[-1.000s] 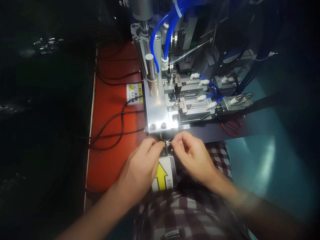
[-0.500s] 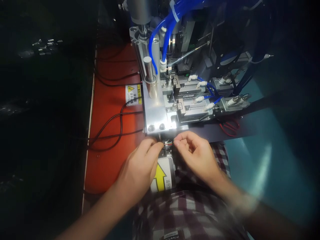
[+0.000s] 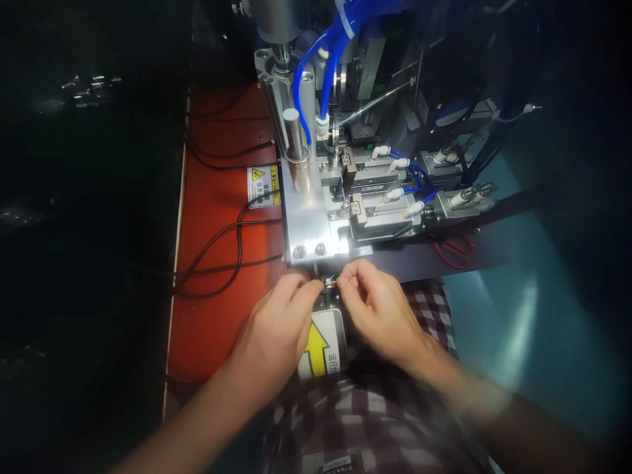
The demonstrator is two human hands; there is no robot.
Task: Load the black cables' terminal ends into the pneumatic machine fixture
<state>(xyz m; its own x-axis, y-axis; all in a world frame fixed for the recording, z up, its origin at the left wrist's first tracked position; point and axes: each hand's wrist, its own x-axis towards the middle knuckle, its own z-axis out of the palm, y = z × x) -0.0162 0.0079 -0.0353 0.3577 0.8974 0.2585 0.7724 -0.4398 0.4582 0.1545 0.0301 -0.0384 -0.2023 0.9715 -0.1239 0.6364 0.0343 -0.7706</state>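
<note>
Several thin coloured wires (image 3: 330,283), with red and white among them, span the small gap between my two hands in front of the machine's metal block. My left hand (image 3: 282,319) is closed in a pinch at their left end, thumb against fingers. From the other side my right hand (image 3: 378,309) pinches their right end between thumb and forefinger, its other fingers curled. The parts inside both pinches are hidden. Just below the wires is a white label with a yellow arrow (image 3: 320,345).
An orange-red panel (image 3: 212,322) with loose black cables (image 3: 237,227) lies left. Beyond my hands stands a metal press block (image 3: 309,224) beside small pneumatic cylinders (image 3: 385,220) with blue hoses (image 3: 328,72). Red-handled scissors or pliers (image 3: 453,252) rest at the right.
My right hand has moved slightly left, closer to my left hand, and the visible stretch of wires is shorter. My left hand has stayed in place.
</note>
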